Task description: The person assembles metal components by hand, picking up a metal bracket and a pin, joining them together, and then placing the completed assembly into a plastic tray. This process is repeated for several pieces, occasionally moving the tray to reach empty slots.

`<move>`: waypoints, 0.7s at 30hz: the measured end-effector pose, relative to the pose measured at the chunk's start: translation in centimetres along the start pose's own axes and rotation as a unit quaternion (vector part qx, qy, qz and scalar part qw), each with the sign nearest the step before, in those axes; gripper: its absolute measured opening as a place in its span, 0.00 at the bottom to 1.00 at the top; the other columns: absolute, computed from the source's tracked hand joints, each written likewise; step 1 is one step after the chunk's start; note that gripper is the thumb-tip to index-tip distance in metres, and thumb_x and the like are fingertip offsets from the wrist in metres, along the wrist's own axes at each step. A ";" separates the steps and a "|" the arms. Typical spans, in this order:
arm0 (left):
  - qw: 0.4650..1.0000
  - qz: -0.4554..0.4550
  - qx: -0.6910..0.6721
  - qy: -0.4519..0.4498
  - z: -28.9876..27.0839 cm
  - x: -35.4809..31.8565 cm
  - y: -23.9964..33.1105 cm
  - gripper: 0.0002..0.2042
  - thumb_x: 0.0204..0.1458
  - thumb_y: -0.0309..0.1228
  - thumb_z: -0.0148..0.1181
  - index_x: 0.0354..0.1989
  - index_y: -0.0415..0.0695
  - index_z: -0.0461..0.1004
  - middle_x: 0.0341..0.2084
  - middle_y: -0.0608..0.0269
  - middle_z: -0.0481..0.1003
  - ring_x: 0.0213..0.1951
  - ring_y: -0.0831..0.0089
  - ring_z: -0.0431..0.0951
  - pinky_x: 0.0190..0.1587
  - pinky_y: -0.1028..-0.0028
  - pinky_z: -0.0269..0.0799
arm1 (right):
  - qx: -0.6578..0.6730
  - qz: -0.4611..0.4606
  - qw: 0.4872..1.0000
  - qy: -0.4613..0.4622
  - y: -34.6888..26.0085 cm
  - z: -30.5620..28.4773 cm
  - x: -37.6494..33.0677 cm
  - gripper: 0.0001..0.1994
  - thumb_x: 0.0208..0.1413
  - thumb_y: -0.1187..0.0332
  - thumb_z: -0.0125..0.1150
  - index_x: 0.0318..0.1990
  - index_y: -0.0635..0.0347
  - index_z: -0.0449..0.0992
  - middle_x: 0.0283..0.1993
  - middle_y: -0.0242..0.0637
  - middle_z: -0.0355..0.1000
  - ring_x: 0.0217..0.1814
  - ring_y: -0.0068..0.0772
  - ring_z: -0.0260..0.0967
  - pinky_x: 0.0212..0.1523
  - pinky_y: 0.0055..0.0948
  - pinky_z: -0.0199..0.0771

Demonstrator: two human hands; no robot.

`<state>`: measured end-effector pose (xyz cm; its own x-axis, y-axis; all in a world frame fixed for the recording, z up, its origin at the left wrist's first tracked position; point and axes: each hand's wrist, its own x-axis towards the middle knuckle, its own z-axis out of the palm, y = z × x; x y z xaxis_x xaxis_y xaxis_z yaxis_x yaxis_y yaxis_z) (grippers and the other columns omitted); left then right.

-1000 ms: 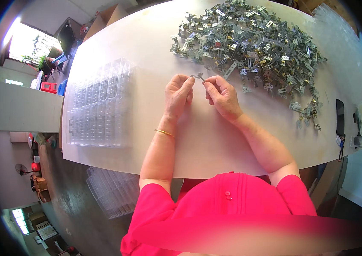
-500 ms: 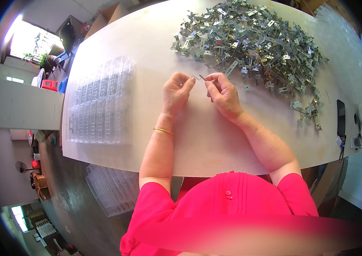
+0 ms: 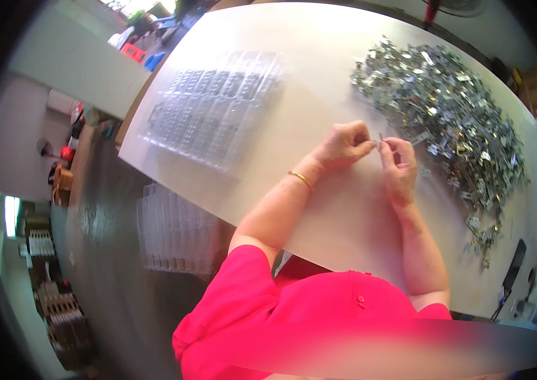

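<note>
Over the table [image 3: 338,218], our right hand [image 3: 400,170] is pinching a small metal piece [image 3: 380,137], its long axis pointing away from us; our left hand [image 3: 343,145] is curling beside it, grip unclear. Clear trays [image 3: 211,107] are lying leftward, contents unclear.

I watch remotely as a right hand [image 3: 400,168] pinches a small metal part [image 3: 380,139] beside the left hand [image 3: 346,145], clear plastic trays [image 3: 211,107] and heaped metal pieces [image 3: 449,114] flanking them.

Lg. pale table [image 3: 319,69] at ctr. Flr. [image 3: 107,285] dk. grey w/ sheen, L side. Off-white wall [image 3: 72,69], upper L. Sm. window [image 3: 12,216], lower L, v. bright. Dk. fan [image 3: 45,147] far L.
</note>
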<state>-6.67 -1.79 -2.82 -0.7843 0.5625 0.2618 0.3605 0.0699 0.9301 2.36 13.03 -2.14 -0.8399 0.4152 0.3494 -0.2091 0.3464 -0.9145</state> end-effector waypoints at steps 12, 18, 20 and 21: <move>0.938 -0.172 -0.297 0.050 -2.3 0.8 0.7 0.07 0.58 0.31 0.61 0.31 0.41 0.74 0.16 0.70 0.69 0.12 0.81 0.69 0.13 0.79 0.65 | 0.141 0.077 0.987 -0.009 0.0 0.4 0.2 0.04 0.66 0.69 0.57 0.43 0.58 0.74 0.28 0.22 0.68 0.28 0.12 0.62 0.28 0.16 0.63; 0.922 -0.181 -0.340 0.043 -2.4 1.1 0.8 0.07 0.59 0.31 0.60 0.33 0.42 0.73 0.18 0.68 0.69 0.11 0.81 0.66 0.15 0.76 0.68 | 0.124 0.093 0.988 -0.022 -0.3 0.3 0.2 0.06 0.65 0.67 0.60 0.41 0.59 0.76 0.26 0.22 0.68 0.28 0.13 0.64 0.29 0.17 0.65; 0.930 -0.183 -0.317 0.045 -2.1 1.2 1.0 0.07 0.59 0.31 0.60 0.33 0.42 0.73 0.19 0.69 0.69 0.12 0.81 0.65 0.17 0.76 0.68 | 0.124 0.093 0.987 -0.031 -0.2 0.2 0.1 0.07 0.64 0.65 0.61 0.40 0.59 0.76 0.25 0.23 0.68 0.27 0.13 0.64 0.30 0.18 0.65; 0.930 -0.185 -0.316 0.041 -2.0 1.1 1.2 0.07 0.59 0.31 0.60 0.33 0.42 0.73 0.19 0.69 0.69 0.12 0.81 0.65 0.17 0.76 0.68 | 0.124 0.094 0.987 -0.026 -0.3 0.2 0.1 0.07 0.64 0.65 0.61 0.40 0.59 0.76 0.25 0.23 0.68 0.27 0.13 0.64 0.30 0.18 0.65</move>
<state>-8.14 -2.75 -0.90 -0.8403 0.5305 -0.1116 -0.2903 -0.2666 0.9190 2.25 12.84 -1.88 -0.8990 0.4066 0.1626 -0.1568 0.0479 -0.9865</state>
